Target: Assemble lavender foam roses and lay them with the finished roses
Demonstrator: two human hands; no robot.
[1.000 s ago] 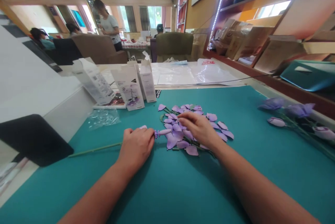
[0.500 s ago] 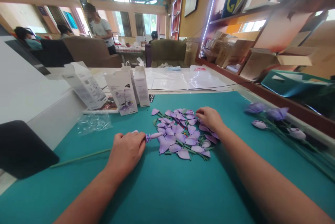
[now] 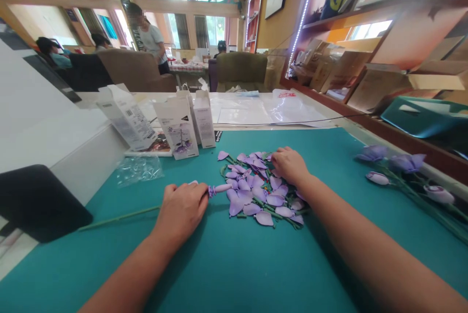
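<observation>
My left hand (image 3: 183,208) is wrapped round a flower stem piece; its long green stem (image 3: 120,217) runs out to the left and its lilac tip (image 3: 220,188) points right, toward the pile. A heap of loose purple petals (image 3: 252,191) and short green pieces lies on the teal mat (image 3: 234,264). At the heap's upper right edge is my right hand (image 3: 288,164), fingers curled down onto the pieces. Whatever its fingertips touch is too small to name.
White printed boxes (image 3: 179,132) stand behind the mat at the left, near crumpled clear plastic (image 3: 141,169). A black object (image 3: 44,203) sits at the left edge. Purple flowers on stems (image 3: 407,162) lie at the right. Cartons (image 3: 338,74) fill a shelf; people are in the background.
The whole view has shifted slightly, so things appear farther right. My right hand has moved slightly left over the heap's upper edge. My left hand keeps its hold on the stem.
</observation>
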